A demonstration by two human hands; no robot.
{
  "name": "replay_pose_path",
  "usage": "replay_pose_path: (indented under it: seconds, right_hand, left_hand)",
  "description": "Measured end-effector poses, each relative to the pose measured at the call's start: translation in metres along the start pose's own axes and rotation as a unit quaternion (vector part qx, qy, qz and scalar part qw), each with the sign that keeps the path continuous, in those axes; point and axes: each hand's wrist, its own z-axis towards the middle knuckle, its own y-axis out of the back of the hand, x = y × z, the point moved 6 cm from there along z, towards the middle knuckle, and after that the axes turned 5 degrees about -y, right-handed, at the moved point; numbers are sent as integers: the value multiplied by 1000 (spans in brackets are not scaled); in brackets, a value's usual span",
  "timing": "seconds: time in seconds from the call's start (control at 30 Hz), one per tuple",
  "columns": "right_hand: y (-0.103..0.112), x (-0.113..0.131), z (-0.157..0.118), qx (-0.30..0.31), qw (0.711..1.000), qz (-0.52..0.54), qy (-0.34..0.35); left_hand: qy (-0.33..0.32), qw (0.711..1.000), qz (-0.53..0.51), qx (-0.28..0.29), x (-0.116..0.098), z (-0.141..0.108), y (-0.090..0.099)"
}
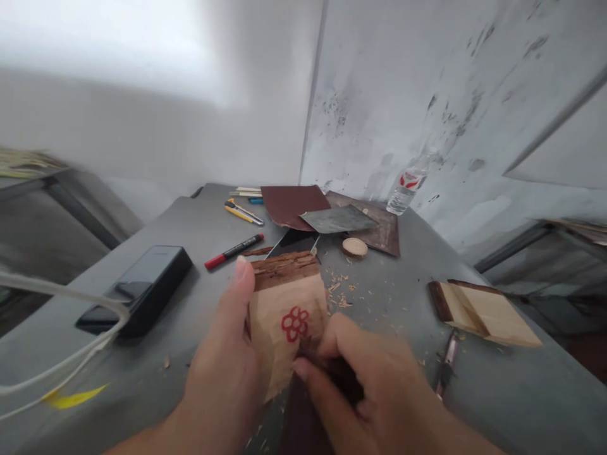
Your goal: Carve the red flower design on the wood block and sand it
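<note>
Keeping its fingers out of sight behind a bark-edged piece of wood [275,309], a person's left hand [225,360] grips the block above the near part of a grey table [393,278]. Both forearms run off the bottom of the frame, a white cable [95,344] is cut by the left edge, and blur softens the tool [448,363] at right, its lower end hidden by the forearm. Counted on the tabletop are one red marker [234,251], one yellow knife [244,213], one round slice of wood [355,248], one water bottle [406,188], one black device [142,284] and three overlapping sheets [296,205], with shavings [339,291] scattered between. One flower [294,324] in red marks the wood's face. The left hand is clamped on the block, thumb along its side; the right hand [308,354], thumb and forefinger nearly together, pinches a dark piece [310,346], hard to make out, against the lower right edge.
</note>
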Motion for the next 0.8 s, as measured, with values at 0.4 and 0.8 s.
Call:
replay_pose_path:
  seconds: [0.4, 0.8]
  right_hand:
    - [16, -18, 6, -28, 998, -59, -3]
    - [24, -14, 5, 13, 997, -75, 16]
  left_hand:
    - [139, 976, -101, 134, 20, -3, -22]
    - [168, 982, -67, 51, 29, -6, -13]
